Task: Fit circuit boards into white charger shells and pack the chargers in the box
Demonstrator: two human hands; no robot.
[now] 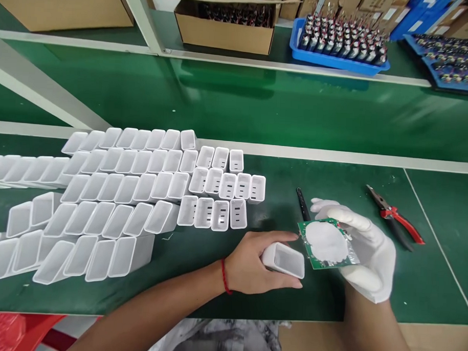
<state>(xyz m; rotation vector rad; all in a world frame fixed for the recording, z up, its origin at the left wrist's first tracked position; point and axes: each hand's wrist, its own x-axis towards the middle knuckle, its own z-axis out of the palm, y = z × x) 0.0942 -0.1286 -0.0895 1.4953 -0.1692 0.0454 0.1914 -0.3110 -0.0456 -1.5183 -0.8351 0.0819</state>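
My left hand (259, 263), bare with a red thread at the wrist, is closed around a white plastic charger shell (286, 260) whose open end faces right. My right hand (364, 249) wears a white glove and grips a green circuit board (326, 244) covered by a white pad, held right beside the shell's opening. Both hands hover over the green mat near the table's front edge.
Several rows of empty white shells (141, 193) lie across the left of the mat. Red-handled pliers (396, 217) lie to the right and a black pen-like tool (302, 203) behind my hands. Cardboard boxes (227, 29) and blue trays of parts (338, 46) stand at the back.
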